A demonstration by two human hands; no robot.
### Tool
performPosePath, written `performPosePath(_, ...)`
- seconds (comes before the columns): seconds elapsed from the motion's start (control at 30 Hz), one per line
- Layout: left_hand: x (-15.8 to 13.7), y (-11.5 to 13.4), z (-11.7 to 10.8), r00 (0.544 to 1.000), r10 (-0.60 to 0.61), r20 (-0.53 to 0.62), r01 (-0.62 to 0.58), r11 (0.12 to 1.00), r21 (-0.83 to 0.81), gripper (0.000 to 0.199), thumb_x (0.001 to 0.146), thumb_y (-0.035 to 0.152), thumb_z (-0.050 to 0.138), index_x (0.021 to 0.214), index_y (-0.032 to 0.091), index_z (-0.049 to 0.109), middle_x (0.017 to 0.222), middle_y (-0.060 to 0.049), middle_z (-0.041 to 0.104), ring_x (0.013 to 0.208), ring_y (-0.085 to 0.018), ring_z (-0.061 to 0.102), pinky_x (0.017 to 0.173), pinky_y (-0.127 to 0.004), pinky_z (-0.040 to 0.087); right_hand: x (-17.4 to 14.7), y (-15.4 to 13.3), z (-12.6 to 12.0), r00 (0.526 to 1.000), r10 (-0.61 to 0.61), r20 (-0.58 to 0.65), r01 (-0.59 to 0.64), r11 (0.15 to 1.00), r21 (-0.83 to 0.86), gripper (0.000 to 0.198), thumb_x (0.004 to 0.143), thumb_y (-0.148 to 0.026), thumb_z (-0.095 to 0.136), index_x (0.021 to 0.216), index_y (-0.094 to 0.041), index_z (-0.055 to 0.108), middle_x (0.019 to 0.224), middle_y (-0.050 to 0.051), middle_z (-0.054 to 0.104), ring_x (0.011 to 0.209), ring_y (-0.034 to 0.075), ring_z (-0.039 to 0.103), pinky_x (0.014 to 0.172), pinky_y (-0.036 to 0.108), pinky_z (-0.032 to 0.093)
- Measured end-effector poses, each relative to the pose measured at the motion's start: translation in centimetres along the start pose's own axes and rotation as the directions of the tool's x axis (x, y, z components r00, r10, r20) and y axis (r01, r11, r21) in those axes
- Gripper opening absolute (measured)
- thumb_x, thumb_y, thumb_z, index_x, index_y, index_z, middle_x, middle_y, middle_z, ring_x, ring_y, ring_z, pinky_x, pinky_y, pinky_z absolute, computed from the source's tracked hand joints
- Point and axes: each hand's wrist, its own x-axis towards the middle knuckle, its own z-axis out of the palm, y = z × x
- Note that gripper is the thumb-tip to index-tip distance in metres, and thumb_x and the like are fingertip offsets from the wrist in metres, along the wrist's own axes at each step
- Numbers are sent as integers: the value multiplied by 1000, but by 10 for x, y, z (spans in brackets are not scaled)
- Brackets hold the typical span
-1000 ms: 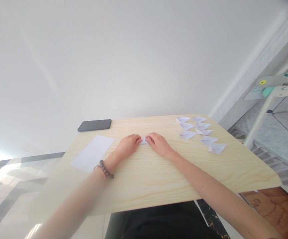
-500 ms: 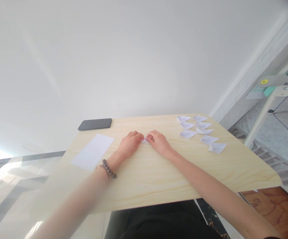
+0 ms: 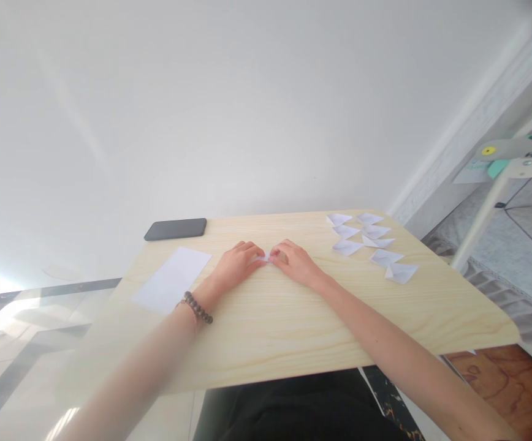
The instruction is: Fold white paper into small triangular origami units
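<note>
Your left hand (image 3: 237, 266) and right hand (image 3: 295, 264) rest on the desk (image 3: 270, 331), fingers curled nearly closed, each pinching one side of a small piece of paper (image 3: 266, 257) between them. Left of your left hand lies a flat sheet (image 3: 171, 277), with a black phone (image 3: 175, 229) beyond; right of your right hand, eight folded papers (image 3: 347, 247) form two uneven columns.

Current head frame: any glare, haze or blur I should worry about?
Head view: glare whites out the lower-left edge by the floor; haze veils the left forearm and the near-left part of the table; head view, centre: the paper between both hands is too small to read its folds.
</note>
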Motion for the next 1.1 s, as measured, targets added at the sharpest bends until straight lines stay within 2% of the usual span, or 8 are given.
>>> performPosePath(0.1, 1, -2, 1, 1000, 15, -16, -14, 999, 39, 22, 85, 32, 40, 94, 22, 58, 90, -3, 59, 87, -17, 52, 74, -28, 40, -1, 3, -5, 999, -47, 27, 46, 998, 34, 16, 78, -30, 54, 90, -20, 59, 91, 2, 57, 70, 10, 50, 71, 24, 39)
performPosePath(0.2, 1, -1, 0, 999, 32, -29, -30, 997, 68, 25, 87, 33, 37, 92, 21, 59, 88, -3, 61, 84, -17, 54, 71, -28, 41, 0, 4, -7, 998, -60, 25, 59, 998, 36, 17, 81, -29, 50, 91, -20, 60, 89, 2, 59, 63, 9, 49, 68, 24, 40)
performPosePath(0.4, 0, -1, -3, 988, 115, -102, -105, 989, 103, 23, 85, 33, 44, 98, 23, 59, 101, -2, 62, 92, -17, 55, 76, -28, 43, 1, 0, -6, 995, -93, -41, 94, 996, 14, 20, 85, -27, 43, 87, -19, 62, 84, 3, 63, 77, 13, 55, 71, 25, 40)
performPosePath(0.63, 2, -2, -4, 959, 207, -193, -175, 970, 171, 23, 85, 30, 44, 93, 19, 63, 88, -5, 66, 81, -15, 58, 69, -26, 44, -1, -4, -6, 990, -128, -66, 125, 991, -43, 24, 87, -30, 40, 92, -21, 61, 88, 3, 64, 79, 13, 57, 73, 25, 42)
performPosePath(0.77, 2, -1, -5, 945, 274, -178, -234, 948, 216, 23, 86, 27, 42, 94, 19, 62, 83, -5, 67, 77, -14, 58, 66, -25, 42, -2, -4, -5, 986, -160, -55, 152, 980, -127, 23, 85, -33, 44, 96, -21, 60, 93, 3, 64, 81, 13, 58, 72, 24, 42)
performPosePath(0.93, 2, 2, -6, 935, 321, -148, -271, 921, 280, 22, 87, 23, 41, 94, 18, 61, 79, -3, 65, 74, -14, 56, 64, -26, 39, -2, -6, -5, 981, -189, -50, 172, 956, -237, 26, 88, -31, 38, 87, -19, 62, 84, 4, 64, 77, 13, 58, 69, 23, 40)
performPosePath(1.1, 4, 6, -8, 934, 348, -83, -297, 884, 361, 22, 86, 20, 38, 85, 15, 60, 70, -4, 60, 70, -15, 52, 65, -28, 37, -2, -10, -5, 978, -207, -13, 190, 921, -341, 26, 89, -27, 35, 82, -19, 60, 81, 3, 63, 75, 12, 56, 64, 22, 37)
